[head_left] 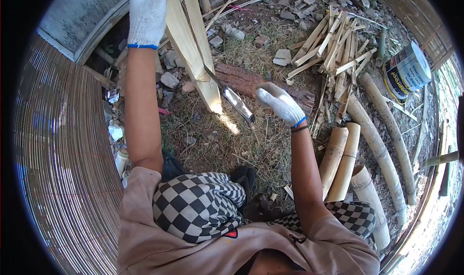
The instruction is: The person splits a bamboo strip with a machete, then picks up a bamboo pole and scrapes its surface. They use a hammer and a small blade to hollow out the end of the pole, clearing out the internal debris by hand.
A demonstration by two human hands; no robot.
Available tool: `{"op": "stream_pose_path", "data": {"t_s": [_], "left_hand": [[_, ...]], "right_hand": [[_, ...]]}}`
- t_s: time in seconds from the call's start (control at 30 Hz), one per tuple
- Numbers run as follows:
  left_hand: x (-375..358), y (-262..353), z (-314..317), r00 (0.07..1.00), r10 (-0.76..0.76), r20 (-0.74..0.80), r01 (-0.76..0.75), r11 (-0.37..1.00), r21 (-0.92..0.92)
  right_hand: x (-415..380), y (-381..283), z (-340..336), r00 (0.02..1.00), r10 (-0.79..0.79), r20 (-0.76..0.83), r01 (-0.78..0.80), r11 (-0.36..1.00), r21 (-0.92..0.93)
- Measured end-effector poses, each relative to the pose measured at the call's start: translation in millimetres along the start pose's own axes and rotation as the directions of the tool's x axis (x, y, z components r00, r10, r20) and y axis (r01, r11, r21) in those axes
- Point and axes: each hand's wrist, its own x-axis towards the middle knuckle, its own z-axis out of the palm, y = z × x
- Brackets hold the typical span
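My left hand (148,18), in a white knit glove with a blue cuff, grips the upper end of a split bamboo piece (186,40) at the top of the view. Its lower end points down toward the dry grass. A knife (237,104) lies across the lower part of the split, one end dark and narrow, the other wider and shiny. Just right of the knife is my right hand (280,104), also gloved, apart from it with nothing held and the fingers loosely curved. The fingertips of my left hand are partly cut off by the frame edge.
A weathered log (263,85) lies behind the knife. Split bamboo strips (333,47) are heaped at upper right, near a paint bucket (407,72). Several bamboo poles (379,142) and short sections (334,154) lie on the right. A slatted screen (72,149) borders the left.
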Motion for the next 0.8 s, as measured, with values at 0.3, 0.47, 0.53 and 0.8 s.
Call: {"op": "stream_pose_path", "data": {"t_s": [0.3, 0.47, 0.53, 0.8], "left_hand": [[49, 30, 71, 0.972, 0.184, 0.147, -0.151, 0.966, -0.209], [47, 57, 97, 0.997, -0.037, 0.072, 0.055, 0.963, -0.264], [48, 65, 96, 0.999, -0.048, 0.022, 0.050, 0.991, -0.126], [97, 30, 93, 0.964, -0.056, 0.261, 0.110, 0.974, -0.199]], "right_hand": [[-16, -95, 27, 0.996, 0.061, -0.064, -0.055, 0.993, 0.102], [-12, -84, 13, 0.979, -0.014, -0.204, 0.004, 0.999, -0.049], [-20, -100, 1, 0.976, 0.017, -0.215, -0.027, 0.999, -0.043], [-11, -96, -16, 0.998, 0.017, -0.062, 0.004, 0.946, 0.324]]}}
